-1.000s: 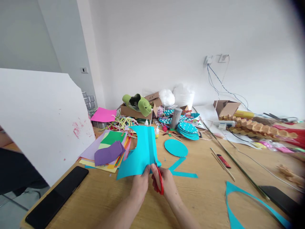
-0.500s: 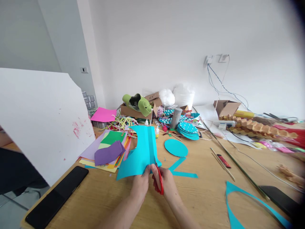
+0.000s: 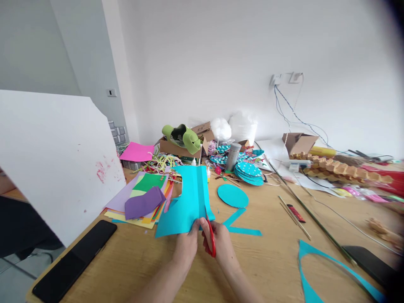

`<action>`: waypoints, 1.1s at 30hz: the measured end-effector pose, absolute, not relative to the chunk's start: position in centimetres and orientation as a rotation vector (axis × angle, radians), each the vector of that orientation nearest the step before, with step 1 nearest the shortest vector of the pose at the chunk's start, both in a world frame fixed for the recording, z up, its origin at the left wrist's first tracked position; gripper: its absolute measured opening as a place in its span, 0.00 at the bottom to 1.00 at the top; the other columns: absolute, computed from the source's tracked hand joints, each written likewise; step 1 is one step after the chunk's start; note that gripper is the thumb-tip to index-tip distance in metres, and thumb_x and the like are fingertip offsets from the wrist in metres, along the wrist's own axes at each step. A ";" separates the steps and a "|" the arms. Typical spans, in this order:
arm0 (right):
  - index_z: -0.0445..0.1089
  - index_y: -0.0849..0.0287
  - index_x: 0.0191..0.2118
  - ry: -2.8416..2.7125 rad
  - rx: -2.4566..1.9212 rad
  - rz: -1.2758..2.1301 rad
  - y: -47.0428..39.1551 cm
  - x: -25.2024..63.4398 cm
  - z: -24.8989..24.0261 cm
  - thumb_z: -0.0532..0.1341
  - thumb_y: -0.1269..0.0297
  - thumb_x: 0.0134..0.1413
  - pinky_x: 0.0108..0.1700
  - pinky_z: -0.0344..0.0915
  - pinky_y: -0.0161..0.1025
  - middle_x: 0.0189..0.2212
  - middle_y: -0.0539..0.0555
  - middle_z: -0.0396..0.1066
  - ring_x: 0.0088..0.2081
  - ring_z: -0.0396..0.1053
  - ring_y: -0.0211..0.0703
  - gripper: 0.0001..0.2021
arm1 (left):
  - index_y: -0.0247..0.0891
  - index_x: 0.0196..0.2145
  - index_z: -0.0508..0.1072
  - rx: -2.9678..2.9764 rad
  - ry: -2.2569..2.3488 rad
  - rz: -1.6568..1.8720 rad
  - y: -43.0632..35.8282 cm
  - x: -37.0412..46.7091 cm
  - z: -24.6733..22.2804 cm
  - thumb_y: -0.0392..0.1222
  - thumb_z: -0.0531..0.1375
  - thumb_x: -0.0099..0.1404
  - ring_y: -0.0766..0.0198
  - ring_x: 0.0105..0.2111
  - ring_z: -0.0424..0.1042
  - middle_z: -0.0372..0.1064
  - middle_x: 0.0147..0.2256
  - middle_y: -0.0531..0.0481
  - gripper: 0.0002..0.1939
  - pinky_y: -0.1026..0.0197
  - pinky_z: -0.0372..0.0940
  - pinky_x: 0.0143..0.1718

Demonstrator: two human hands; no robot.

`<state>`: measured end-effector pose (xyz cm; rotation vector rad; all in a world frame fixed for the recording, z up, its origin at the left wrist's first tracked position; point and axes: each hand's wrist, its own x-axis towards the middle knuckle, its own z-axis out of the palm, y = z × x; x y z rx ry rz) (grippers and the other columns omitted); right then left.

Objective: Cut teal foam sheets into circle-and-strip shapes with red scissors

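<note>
A sheet of turquoise paper [image 3: 186,202] with a curved piece cut from its left side is pinched at its lower edge by my left hand [image 3: 188,240]. Red-handled scissors [image 3: 212,244] are gripped in my right hand [image 3: 220,242], their blades at a narrow strip along the sheet's right side. Both hands nearly touch. Right of them a turquoise paper oval [image 3: 233,196] lies flat, with turquoise paper strips [image 3: 243,230] just below it. Most of the blades are hidden by the paper.
Coloured paper sheets [image 3: 143,202] are stacked at left, near a black phone [image 3: 75,261] and a standing white board [image 3: 63,155]. Dotted turquoise discs [image 3: 249,171] and a grey bottle [image 3: 232,158] stand behind. On the right lie thin sticks [image 3: 295,216], a red cutter [image 3: 296,213] and a turquoise offcut [image 3: 303,269].
The turquoise sheet has shifted very slightly, its lower left corner a little to the right. Both hands keep nearly the same place and grip.
</note>
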<state>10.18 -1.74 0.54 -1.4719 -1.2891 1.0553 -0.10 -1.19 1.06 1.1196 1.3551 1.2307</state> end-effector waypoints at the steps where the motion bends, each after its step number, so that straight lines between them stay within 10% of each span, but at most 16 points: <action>1: 0.60 0.59 0.22 -1.286 -1.473 1.058 -1.7 10.2 0.6 0.51 0.34 0.51 0.16 0.52 0.32 0.11 0.48 0.59 0.13 0.57 0.34 0.29 | 0.36 0.37 0.76 1.121 1.363 1.231 -1.2 -0.1 1.1 0.64 0.57 0.55 0.46 0.47 0.71 0.75 0.43 0.42 0.28 0.52 0.64 0.48; 33: 0.58 0.57 0.20 -1.314 -1.551 0.951 -1.5 10.8 1.2 0.51 0.35 0.52 0.16 0.53 0.32 0.12 0.50 0.61 0.13 0.59 0.35 0.28 | 0.35 0.50 0.72 1.181 1.308 1.240 -1.2 0.2 0.6 0.58 0.59 0.58 0.46 0.59 0.59 0.66 0.55 0.41 0.29 0.49 0.54 0.60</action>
